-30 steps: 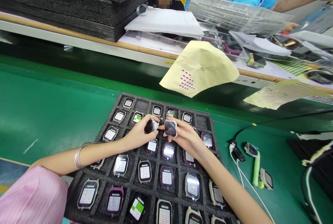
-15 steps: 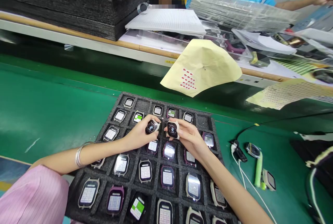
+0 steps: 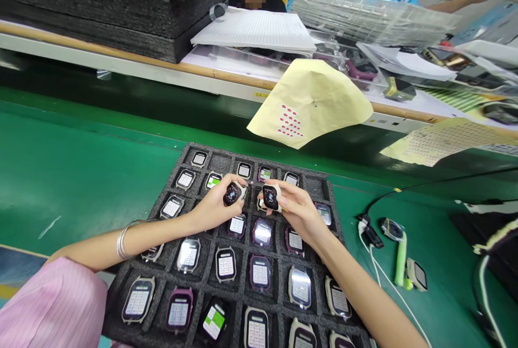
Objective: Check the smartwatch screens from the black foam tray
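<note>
My left hand (image 3: 218,202) grips a smartwatch body (image 3: 233,193) by its edges, its dark screen lit with a small figure and facing up. In my right hand (image 3: 297,205) is a second smartwatch (image 3: 271,197) with a pale case and a similar lit screen, pinched between thumb and fingers. Both watches are strapless and held apart, above the black foam tray (image 3: 202,297). In the tray's compartments lie several more watch bodies, such as a purple one (image 3: 179,307) and a silver one (image 3: 138,299), most with white grid screens, a few partly green.
Behind the tray runs a shelf (image 3: 141,75) with stacked black foam (image 3: 89,8), papers (image 3: 254,29) and clear plastic trays. A yellow sheet (image 3: 311,102) hangs over its edge. Cables (image 3: 376,267), a green-handled tool (image 3: 400,261) and another watch (image 3: 417,275) lie right. Other people are beyond.
Both watches have been tilted slightly in my hands. My right hand has shifted up a little, and my left hand slightly to the left. Both still hold their watches.
</note>
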The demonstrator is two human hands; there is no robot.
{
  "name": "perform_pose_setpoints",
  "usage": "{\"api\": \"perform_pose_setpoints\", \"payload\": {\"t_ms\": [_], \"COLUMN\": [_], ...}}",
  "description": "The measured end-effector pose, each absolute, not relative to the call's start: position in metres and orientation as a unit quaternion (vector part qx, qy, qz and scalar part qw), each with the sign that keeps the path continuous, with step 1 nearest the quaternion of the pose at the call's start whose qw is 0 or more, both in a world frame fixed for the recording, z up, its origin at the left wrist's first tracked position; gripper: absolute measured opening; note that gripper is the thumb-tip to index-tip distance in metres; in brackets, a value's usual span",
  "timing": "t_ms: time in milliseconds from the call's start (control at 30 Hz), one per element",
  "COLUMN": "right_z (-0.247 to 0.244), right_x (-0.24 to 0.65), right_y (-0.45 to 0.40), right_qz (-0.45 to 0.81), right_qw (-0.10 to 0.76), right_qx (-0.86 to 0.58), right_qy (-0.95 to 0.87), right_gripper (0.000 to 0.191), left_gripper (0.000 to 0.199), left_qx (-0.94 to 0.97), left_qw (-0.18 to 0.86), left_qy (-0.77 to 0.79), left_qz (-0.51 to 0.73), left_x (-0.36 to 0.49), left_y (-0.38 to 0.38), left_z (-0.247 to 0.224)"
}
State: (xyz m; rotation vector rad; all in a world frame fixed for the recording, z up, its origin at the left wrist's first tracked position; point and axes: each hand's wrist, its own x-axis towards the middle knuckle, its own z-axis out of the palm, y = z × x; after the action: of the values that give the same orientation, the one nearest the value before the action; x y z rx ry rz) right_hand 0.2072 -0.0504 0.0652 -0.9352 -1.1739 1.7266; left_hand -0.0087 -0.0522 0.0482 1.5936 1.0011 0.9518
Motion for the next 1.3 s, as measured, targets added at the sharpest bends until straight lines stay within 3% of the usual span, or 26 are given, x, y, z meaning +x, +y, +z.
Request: {"api": "perform_pose_setpoints", "payload": {"t_ms": [1300], "right_z": [0.0684], "right_x": [0.2068], "right_y": [-0.0527], "right_qz": [0.670], "right_qw": [0.411], "right_qx": [-0.386], "right_qy": [-0.483], "right_gripper": [0.032], "left_gripper": [0.029], "left_qx": [0.646], "left_qw": [0.511], "left_qy": [0.425], "left_qz": [0.374], "left_x": [-0.0106], "left_y": [-0.0506], "left_z": [0.0470]}}
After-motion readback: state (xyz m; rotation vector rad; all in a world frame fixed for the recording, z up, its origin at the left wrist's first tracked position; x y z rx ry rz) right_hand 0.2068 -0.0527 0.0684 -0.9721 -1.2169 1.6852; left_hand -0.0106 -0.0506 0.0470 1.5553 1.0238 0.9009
